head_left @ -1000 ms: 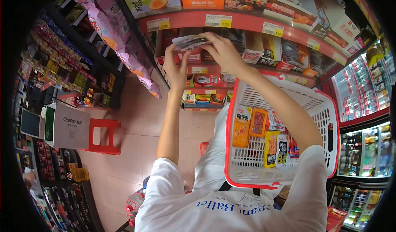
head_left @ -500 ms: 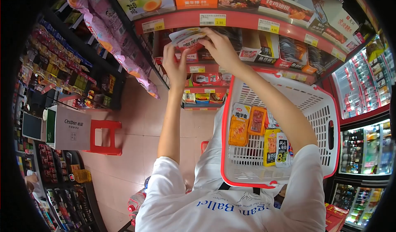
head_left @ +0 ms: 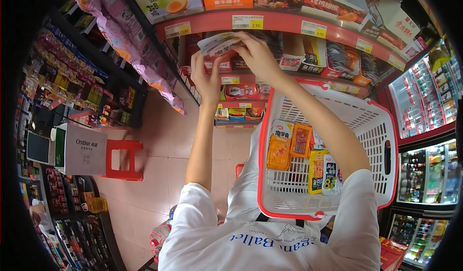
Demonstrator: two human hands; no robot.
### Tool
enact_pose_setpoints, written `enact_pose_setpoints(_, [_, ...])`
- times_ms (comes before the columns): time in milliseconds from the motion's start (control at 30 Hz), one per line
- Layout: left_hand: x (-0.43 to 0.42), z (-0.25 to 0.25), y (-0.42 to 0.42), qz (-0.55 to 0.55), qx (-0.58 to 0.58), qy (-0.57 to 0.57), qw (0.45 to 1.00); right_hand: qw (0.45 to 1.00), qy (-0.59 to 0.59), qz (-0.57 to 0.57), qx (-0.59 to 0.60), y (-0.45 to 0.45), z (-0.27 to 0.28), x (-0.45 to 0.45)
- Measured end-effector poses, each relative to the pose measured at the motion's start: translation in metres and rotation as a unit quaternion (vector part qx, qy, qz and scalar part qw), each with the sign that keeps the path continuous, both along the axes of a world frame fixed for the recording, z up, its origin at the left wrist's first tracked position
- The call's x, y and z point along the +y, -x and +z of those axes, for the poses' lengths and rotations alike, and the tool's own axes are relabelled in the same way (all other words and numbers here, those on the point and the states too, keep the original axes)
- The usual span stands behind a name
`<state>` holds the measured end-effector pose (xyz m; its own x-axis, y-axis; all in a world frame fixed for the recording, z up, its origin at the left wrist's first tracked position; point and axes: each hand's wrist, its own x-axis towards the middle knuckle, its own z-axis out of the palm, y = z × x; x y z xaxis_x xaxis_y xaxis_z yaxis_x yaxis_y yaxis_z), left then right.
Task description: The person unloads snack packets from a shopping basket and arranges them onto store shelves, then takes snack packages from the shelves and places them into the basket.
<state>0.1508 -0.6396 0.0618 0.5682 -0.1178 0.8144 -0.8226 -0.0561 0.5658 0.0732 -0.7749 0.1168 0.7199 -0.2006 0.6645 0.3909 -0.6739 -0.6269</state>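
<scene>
Both my hands hold a few flat snack packets (head_left: 219, 47), white and red on the face, in front of the shelf. My left hand (head_left: 206, 76) has its thumb and fingers around their lower left side. My right hand (head_left: 255, 54) pinches their upper right edge. A white basket with a red rim (head_left: 262, 174) hangs at my right forearm. In it lie an orange packet (head_left: 279, 148), a second orange packet (head_left: 301, 141), a yellow packet (head_left: 317, 172) and a black-and-white packet (head_left: 331, 174).
A shelf with a red price rail (head_left: 279, 22) and boxed snacks spans the front. Pink bags (head_left: 125, 44) hang at the left. A red stool (head_left: 125, 160) stands beside a carton (head_left: 84, 150). Drink coolers (head_left: 424, 174) line the right.
Since a second ago the packets have tilted, and more of their red and white face shows. The basket has shifted slightly left in view. Both hands have kept their hold.
</scene>
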Motion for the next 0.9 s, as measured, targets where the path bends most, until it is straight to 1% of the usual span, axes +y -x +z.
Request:
enact_pose_setpoints(100, [0.001,-0.002,0.001,-0.005,0.025,-0.006,1.0,1.0,0.003,0.006,-0.002,0.0,0.002,0.002])
enact_pose_setpoints(233, [0.0,-0.003,0.002,0.011,-0.002,0.018,1.0,1.0,0.016,-0.011,0.016,0.002,0.003,0.003])
enact_pose_setpoints(333, [-0.002,-0.008,-0.002,-0.002,-0.005,0.031,1.0,0.998,0.05,-0.011,-0.032,0.002,0.002,0.002])
enact_pose_setpoints(433, [-0.006,-0.005,0.002,-0.012,0.005,0.054,0.998,1.0,0.015,-0.006,0.004,0.004,0.002,0.002])
enact_pose_setpoints(500, [-0.002,-0.006,0.002,0.004,0.012,0.024,1.0,1.0,0.009,-0.007,0.008,0.006,0.003,0.0])
enact_pose_setpoints(567, [-0.002,-0.006,0.002,0.003,0.007,0.032,0.999,1.0,-0.001,0.001,0.015,0.005,0.003,0.0])
enact_pose_setpoints(633, [-0.002,-0.006,0.003,0.001,0.004,0.04,0.999,1.0,-0.001,0.009,0.007,0.005,0.001,-0.002])
enact_pose_setpoints(700, [-0.002,-0.005,0.003,0.021,-0.034,0.041,0.998,1.0,0.0,0.016,0.0,0.006,0.0,-0.003])
enact_pose_setpoints(767, [-0.002,-0.011,0.002,0.018,-0.031,0.054,0.998,0.999,-0.009,0.041,-0.02,0.007,0.0,-0.002])
enact_pose_setpoints(900, [-0.002,-0.011,0.008,0.008,-0.023,0.077,0.997,0.998,-0.013,0.052,-0.034,0.007,0.0,-0.001])
